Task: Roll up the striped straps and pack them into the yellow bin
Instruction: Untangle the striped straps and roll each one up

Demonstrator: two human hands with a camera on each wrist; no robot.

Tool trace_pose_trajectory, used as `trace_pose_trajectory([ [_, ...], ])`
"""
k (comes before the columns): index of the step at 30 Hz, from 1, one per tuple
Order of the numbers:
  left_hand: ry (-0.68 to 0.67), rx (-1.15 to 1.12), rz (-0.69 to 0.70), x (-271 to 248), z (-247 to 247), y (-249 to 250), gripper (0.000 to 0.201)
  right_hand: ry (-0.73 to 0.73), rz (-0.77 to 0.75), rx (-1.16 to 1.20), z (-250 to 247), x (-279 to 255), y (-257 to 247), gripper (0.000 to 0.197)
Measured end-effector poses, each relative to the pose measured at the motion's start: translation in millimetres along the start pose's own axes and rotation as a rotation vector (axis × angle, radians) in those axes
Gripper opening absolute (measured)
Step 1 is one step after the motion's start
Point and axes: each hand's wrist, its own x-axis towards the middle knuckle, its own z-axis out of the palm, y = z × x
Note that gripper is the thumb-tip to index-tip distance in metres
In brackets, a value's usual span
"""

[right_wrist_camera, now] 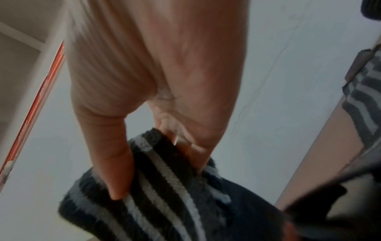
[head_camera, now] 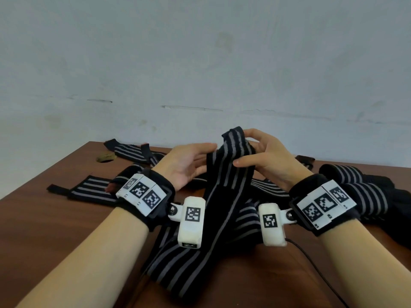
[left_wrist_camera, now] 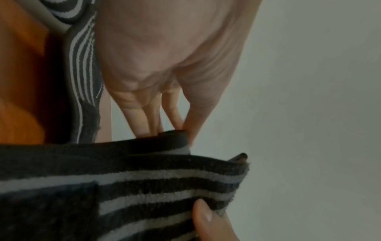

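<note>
Two hands hold one long black knitted strap with grey stripes above the brown wooden table. Head view: the right hand pinches the strap's top end, thumb in front, fingers behind; the left hand lies against the strap's left edge with fingers nearly straight, no clear clasp. The strap's long axis runs from the raised end down toward the person, its tail trailing on the table between the wrists. More striped straps lie loose near the far edge. The yellow bin is not in view.

Left wrist view: the strap's end runs across the frame, a thumb tip pressed on its striped face; whose thumb, I cannot tell.

Right wrist view: thumb and fingers clamp the strap end, which folds over.

Judgement: the roll is just starting. Fold the first turn tight and square to the stripes, keep the edges aligned, and let the left hand feed the tail under light tension.
</note>
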Motion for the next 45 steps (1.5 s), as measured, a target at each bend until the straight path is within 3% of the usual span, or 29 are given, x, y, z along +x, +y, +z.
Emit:
trace_pose_trajectory([
  [4, 0.108, -0.094, 0.108, 0.1, -0.2, 3.8, 0.055, -0.018, 0.031, -0.074, 0.4, -1.4, -1.8, 0.045],
  [8, 0.036, -0.214, 0.082, -6.0, 2.0, 10.4, 0.074, 0.063, 0.018, -0.075, -6.8, -3.2, -9.7, 0.033],
  [13, -0.062, -0.234, 0.06, -11.8, 12.1, 4.4, 0.066, 0.152, 0.0, -0.032, 3.0, -4.7, -5.6, 0.037],
  [16, -0.091, -0.299, 0.056, -11.8, 10.9, 2.6, 0.044, 0.192, 0.005, 0.022, 8.2, -2.6, 0.0, 0.042],
  [19, -0.029, -0.15, -0.022, -3.9, 5.8, -4.2, 0.028, 0.184, -0.029, 0.029, 7.6, -0.9, -0.6, 0.041],
  [21, -0.08, -0.056, -0.127, -3.1, 5.2, -8.2, 0.027, 0.149, -0.065, 0.01, 7.1, -0.9, -2.9, 0.036],
  [24, -0.167, -0.104, -0.186, -8.6, 8.7, -9.9, 0.026, 0.061, -0.084, -0.03, 9.5, -2.1, -4.2, 0.035],
  [26, -0.136, -0.121, -0.164, -10.8, 8.3, -9.0, 0.03, -0.005, -0.081, -0.058, 8.4, -2.4, -2.6, 0.039],
  [30, -0.057, -0.239, -0.069, -6.0, 0.0, -2.0, 0.062, -0.128, -0.003, -0.125, 5.0, -3.8, 0.3, 0.03],
  [34, -0.053, -0.24, -0.02, -13.2, 2.5, 3.3, 0.068, -0.106, 0.069, -0.176, 3.4, -4.7, -1.5, 0.029],
  [40, -0.178, -0.257, -0.092, -21.3, 3.7, 7.9, 0.066, -0.056, 0.104, -0.186, -3.2, -4.0, -1.0, 0.03],
  [45, -0.181, -0.309, -0.063, -18.8, 7.2, 5.6, 0.044, 0.019, 0.058, -0.176, -1.7, 1.2, 6.0, 0.033],
])
